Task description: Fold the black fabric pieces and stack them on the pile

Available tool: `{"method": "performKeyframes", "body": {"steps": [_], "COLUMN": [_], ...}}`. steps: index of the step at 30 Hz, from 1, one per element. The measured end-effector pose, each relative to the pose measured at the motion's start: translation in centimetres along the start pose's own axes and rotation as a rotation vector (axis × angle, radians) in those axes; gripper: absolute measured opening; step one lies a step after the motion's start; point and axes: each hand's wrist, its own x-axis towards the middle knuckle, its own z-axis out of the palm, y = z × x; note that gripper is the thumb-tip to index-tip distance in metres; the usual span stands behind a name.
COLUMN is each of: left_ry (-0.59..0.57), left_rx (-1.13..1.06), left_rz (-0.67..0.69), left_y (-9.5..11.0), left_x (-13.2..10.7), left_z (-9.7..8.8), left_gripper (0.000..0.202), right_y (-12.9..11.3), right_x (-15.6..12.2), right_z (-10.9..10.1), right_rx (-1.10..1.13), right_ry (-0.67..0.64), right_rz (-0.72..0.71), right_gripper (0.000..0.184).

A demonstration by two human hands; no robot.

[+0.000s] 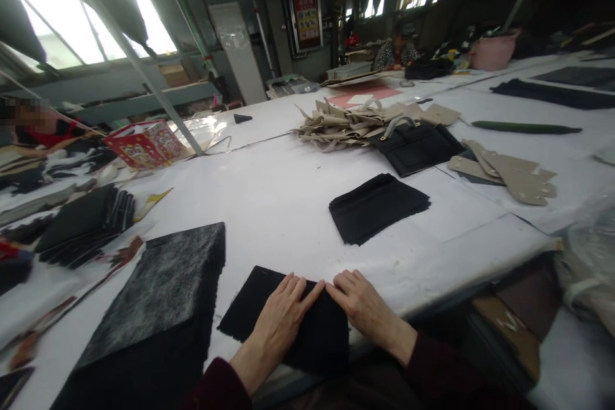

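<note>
A folded piece of black fabric (pixel 317 333) lies at the table's near edge. My left hand (pixel 283 307) rests on top of it, palm down, with its fingers stretched toward the far edge. At the far right corner, my right hand (pixel 365 307) has its fingers bent and drawn together on the fabric's edge; the exact grip is partly hidden. The tips of both hands nearly meet there. Left of them is a larger stack of black fabric (pixel 163 295) with a greyish fuzzy top. Farther off sits a small stack of black pieces (pixel 377 208).
Beyond are a black handbag (pixel 418 144), a heap of beige pieces (pixel 341 122) and beige cut shapes (pixel 514 170). Dark stacked pieces (pixel 91 218) and a red patterned box (pixel 144 144) stand left. A slanted pole (pixel 129 54) rises from the white table (pixel 250 192). Other people sit far back and left.
</note>
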Motion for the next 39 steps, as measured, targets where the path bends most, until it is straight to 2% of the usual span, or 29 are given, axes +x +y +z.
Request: {"method": "performKeyframes", "body": {"steps": [4, 10, 18, 25, 30, 32, 35, 39], "left_ry": [-0.006, -0.001, -0.025, -0.007, -0.006, 0.001, 0.017, 0.021], "left_rx": [-0.008, -0.14, -0.075, -0.051, -0.044, -0.041, -0.044, -0.054], "left_rz": [-0.005, 0.041, 0.04, 0.054, 0.047, 0.044, 0.039, 0.028], "left_y": [0.2, 0.4, 1.1, 1.3, 1.5, 1.5, 1.6, 1.6], "left_x": [0.2, 0.5, 0.9, 1.2, 1.2, 1.1, 1.0, 1.0], "left_z": [0.3, 0.6, 0.9, 0.7, 0.4, 0.5, 0.8, 0.7], "left_gripper": [0.071, 0.064, 0.074, 0.079, 0.078, 0.077, 0.077, 0.073], "right_y": [0.0, 0.0, -0.2, 0.0, 0.2, -0.1, -0.8, -1.8], "right_x": [-0.1, -0.3, -0.7, -2.7, -3.5, -3.0, -2.1, -2.0], "right_z": [-0.1, -0.4, -0.7, -0.9, -1.6, -1.8, -1.6, -0.6], "right_rx": [-0.022, -0.036, -0.086, 0.117, 0.331, 0.371, 0.345, 0.115], "right_ry": [0.004, -0.017, 0.027, 0.033, 0.169, 0.182, 0.133, 0.029], "right_rz": [0.001, -0.012, 0.004, 0.179, 0.425, 0.465, 0.451, 0.335], "right_gripper": [0.03, 0.021, 0.023, 0.02, 0.027, 0.036, 0.043, 0.039]}}
